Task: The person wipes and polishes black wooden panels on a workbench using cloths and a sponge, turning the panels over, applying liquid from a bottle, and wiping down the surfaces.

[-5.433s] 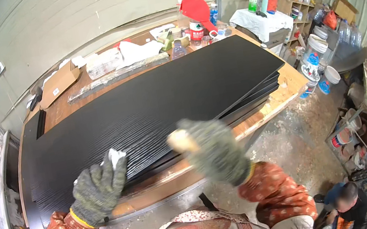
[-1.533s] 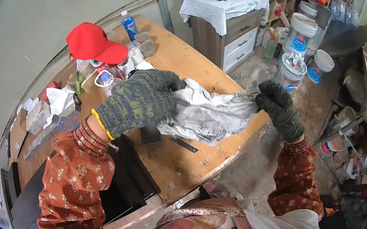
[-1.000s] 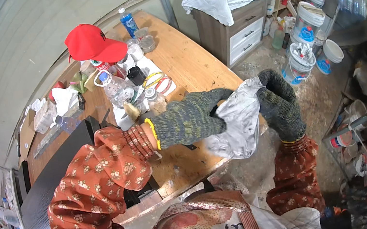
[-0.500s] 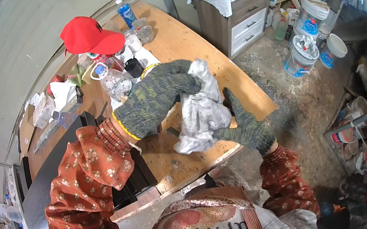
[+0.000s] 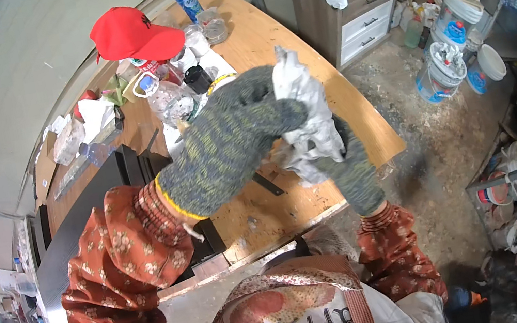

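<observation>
A crumpled white-grey rag (image 5: 306, 108) is bunched between my two hands above the wooden table. My left hand (image 5: 236, 131), in a dark green-grey knitted glove with a yellow cuff edge, grips it from the left with curled fingers. From the right, my right hand (image 5: 354, 172), gloved alike, holds the lower part of the rag; most of its fingers are hidden behind the cloth. Under the rag, a thin dark strip (image 5: 268, 184) lies on the table (image 5: 362, 122).
Left of my hands are black panels (image 5: 90, 208), a large clear bottle (image 5: 168, 101), a black cup (image 5: 197, 79) and a red cap (image 5: 132, 35). A blue bottle (image 5: 187, 1) stands farther back. Beyond the table are a drawer cabinet (image 5: 364, 15) and white buckets (image 5: 440, 72).
Both hands have raised the rag, and it is bunched more tightly and hangs less. My left hand has shifted right. The view has also moved slightly.
</observation>
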`<state>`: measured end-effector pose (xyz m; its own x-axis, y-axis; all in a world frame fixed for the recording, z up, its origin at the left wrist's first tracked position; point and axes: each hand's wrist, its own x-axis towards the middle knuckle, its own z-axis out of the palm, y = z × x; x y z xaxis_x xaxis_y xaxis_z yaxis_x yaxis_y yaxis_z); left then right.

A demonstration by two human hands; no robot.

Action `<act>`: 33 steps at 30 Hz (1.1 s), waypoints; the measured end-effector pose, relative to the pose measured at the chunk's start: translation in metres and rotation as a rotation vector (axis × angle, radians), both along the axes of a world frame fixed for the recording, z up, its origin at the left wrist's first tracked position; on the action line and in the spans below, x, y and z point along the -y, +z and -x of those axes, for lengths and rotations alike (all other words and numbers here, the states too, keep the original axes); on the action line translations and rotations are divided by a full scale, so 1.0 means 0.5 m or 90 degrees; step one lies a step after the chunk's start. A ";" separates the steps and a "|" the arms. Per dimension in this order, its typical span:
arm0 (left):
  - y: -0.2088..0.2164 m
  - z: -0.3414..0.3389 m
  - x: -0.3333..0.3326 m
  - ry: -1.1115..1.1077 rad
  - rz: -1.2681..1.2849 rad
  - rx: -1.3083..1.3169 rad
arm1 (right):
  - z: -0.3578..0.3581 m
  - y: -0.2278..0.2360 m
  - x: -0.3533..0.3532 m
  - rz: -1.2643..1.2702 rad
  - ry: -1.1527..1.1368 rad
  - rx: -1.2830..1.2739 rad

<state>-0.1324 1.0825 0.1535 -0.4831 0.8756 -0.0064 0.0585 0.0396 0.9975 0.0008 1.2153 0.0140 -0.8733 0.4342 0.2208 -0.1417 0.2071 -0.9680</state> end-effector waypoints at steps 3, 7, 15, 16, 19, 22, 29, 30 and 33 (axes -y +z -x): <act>-0.008 0.023 0.031 0.063 0.199 0.050 | -0.022 -0.028 -0.048 0.197 -0.051 -0.167; -0.075 0.054 0.080 -0.047 0.529 -0.340 | -0.041 -0.013 -0.067 0.128 -0.062 -0.158; -0.021 -0.011 0.005 -0.115 0.417 -0.336 | -0.001 0.090 -0.020 -0.026 0.046 -0.179; -0.035 -0.006 0.014 -0.068 0.346 -0.262 | 0.010 0.097 -0.012 0.031 0.091 -0.236; -0.050 0.016 0.033 0.025 0.140 -0.053 | 0.015 0.082 -0.026 0.118 0.121 -0.218; -0.061 0.006 0.035 0.054 0.181 -0.028 | 0.014 0.035 -0.020 0.085 0.134 -0.138; 0.052 0.006 0.088 0.076 0.295 -0.122 | 0.054 -0.099 0.005 -0.185 0.083 -0.062; 0.071 0.026 0.073 0.050 0.447 -0.096 | 0.062 -0.079 -0.019 -0.194 0.037 -0.079; 0.064 0.084 0.196 0.137 0.099 -0.303 | 0.117 0.037 -0.019 -0.195 -0.027 -0.188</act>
